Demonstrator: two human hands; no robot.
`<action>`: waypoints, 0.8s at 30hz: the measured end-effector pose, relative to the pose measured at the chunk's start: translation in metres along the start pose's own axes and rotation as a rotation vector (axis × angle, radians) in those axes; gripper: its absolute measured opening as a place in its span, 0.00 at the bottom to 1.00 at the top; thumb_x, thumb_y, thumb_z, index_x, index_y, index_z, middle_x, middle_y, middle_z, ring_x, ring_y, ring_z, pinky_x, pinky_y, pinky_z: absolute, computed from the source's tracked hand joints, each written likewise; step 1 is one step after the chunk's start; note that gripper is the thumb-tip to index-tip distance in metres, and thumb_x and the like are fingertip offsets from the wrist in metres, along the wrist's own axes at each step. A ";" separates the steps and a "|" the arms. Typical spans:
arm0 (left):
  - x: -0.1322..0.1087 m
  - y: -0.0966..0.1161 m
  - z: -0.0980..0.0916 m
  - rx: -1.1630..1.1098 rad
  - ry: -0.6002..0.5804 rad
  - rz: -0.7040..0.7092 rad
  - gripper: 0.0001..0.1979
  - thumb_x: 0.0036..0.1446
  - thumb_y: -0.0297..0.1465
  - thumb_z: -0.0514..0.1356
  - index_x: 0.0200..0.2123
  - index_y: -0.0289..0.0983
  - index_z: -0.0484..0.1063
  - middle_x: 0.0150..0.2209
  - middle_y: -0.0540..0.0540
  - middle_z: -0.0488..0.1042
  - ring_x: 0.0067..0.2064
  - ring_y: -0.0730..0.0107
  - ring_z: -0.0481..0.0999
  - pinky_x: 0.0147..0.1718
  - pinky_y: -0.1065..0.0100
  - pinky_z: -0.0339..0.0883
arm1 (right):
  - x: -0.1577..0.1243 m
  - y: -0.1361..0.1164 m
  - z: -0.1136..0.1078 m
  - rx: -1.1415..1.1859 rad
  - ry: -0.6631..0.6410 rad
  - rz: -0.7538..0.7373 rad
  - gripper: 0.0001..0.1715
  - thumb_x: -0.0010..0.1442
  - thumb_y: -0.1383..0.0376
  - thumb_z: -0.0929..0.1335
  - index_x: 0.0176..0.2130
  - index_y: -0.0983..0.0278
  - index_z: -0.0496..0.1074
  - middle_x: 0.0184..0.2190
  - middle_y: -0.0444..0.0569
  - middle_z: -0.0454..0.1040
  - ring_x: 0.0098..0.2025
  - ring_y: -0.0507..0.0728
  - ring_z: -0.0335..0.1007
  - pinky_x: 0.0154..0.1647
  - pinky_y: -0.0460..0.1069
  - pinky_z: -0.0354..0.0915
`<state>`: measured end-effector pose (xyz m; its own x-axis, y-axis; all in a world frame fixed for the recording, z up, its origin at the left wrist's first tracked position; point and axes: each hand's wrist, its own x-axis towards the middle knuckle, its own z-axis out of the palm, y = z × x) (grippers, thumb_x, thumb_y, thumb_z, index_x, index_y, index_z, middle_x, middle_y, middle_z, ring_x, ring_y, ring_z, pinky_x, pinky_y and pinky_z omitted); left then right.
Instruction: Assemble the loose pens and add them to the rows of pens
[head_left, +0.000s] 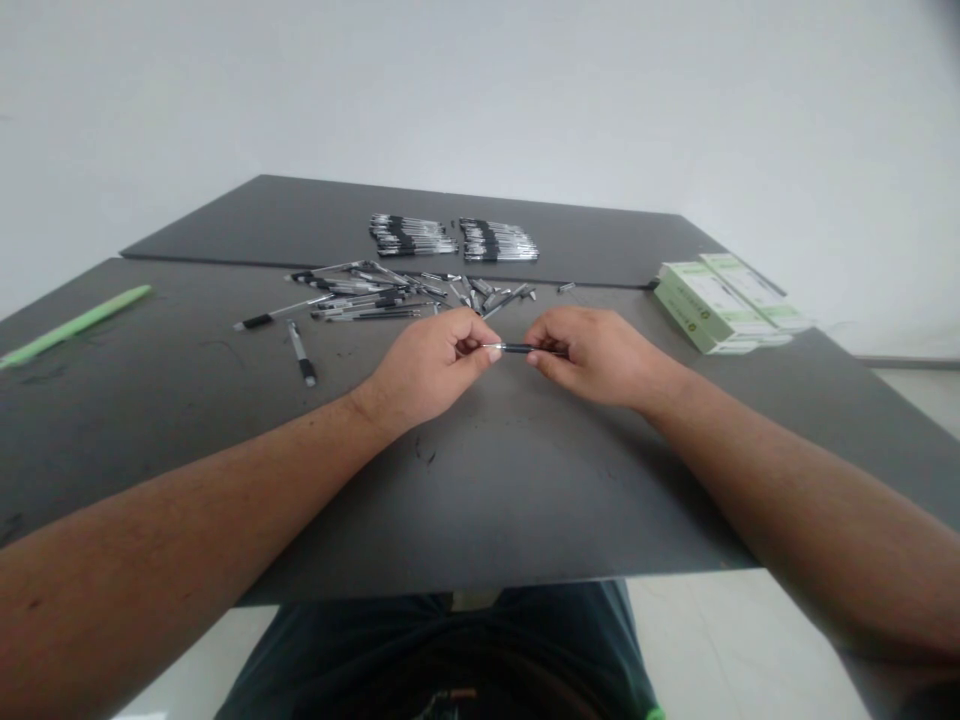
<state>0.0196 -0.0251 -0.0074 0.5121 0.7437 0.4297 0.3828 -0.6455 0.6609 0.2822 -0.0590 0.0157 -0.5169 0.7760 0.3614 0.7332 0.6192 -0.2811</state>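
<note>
Between my two hands, a thin dark pen refill (516, 348) lies level above the table. My left hand (431, 365) pinches its silvery left end between thumb and forefinger. My right hand (600, 352) grips the other end, which partly disappears behind the fingers. Just beyond my hands is a loose heap of pens (360, 298), clear-barrelled with black grips. Short clear pen caps (480, 292) are scattered to the right of that heap. One lone pen barrel (301, 352) with a black grip rests to the left of my left hand.
Two neat stacks of pens, a left stack (412, 237) and a right stack (496, 240), lie farther back on the grey table (480, 500). Green-and-white boxes (724, 305) stand at the right. A long light-green stick (79, 325) lies at the far left.
</note>
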 end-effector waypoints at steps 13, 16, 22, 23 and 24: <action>0.001 0.000 -0.003 0.003 -0.009 0.016 0.08 0.67 0.38 0.66 0.40 0.40 0.82 0.35 0.48 0.84 0.36 0.65 0.81 0.38 0.65 0.72 | 0.001 0.001 0.001 0.031 -0.040 0.024 0.06 0.70 0.62 0.71 0.43 0.60 0.79 0.35 0.48 0.82 0.33 0.57 0.71 0.37 0.51 0.61; 0.001 -0.001 -0.002 0.004 -0.012 0.005 0.08 0.67 0.38 0.65 0.40 0.40 0.81 0.35 0.49 0.84 0.36 0.65 0.80 0.38 0.65 0.72 | 0.001 0.001 0.002 0.019 -0.017 0.010 0.06 0.70 0.63 0.71 0.43 0.61 0.79 0.36 0.50 0.82 0.35 0.58 0.72 0.38 0.51 0.61; 0.002 -0.002 -0.005 0.058 -0.025 0.055 0.08 0.68 0.37 0.65 0.39 0.40 0.81 0.36 0.49 0.84 0.37 0.64 0.81 0.40 0.64 0.71 | 0.001 0.001 0.002 0.049 -0.070 0.025 0.06 0.71 0.62 0.70 0.43 0.61 0.78 0.35 0.48 0.81 0.34 0.57 0.72 0.38 0.51 0.61; 0.003 -0.002 -0.005 0.068 -0.030 0.060 0.08 0.68 0.37 0.65 0.39 0.41 0.81 0.36 0.48 0.84 0.37 0.64 0.81 0.40 0.64 0.71 | 0.001 0.001 0.002 0.058 -0.079 0.031 0.06 0.71 0.62 0.70 0.43 0.61 0.78 0.35 0.48 0.81 0.34 0.57 0.72 0.38 0.51 0.61; 0.003 -0.002 -0.006 0.074 -0.033 0.062 0.08 0.68 0.37 0.65 0.39 0.41 0.81 0.36 0.48 0.84 0.37 0.64 0.81 0.40 0.64 0.70 | 0.001 0.001 0.003 0.065 -0.082 0.036 0.06 0.71 0.62 0.70 0.43 0.61 0.78 0.35 0.48 0.81 0.34 0.57 0.72 0.38 0.50 0.61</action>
<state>0.0158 -0.0207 -0.0042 0.5615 0.6964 0.4469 0.4050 -0.7023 0.5855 0.2808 -0.0570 0.0134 -0.5276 0.8032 0.2765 0.7228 0.5955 -0.3505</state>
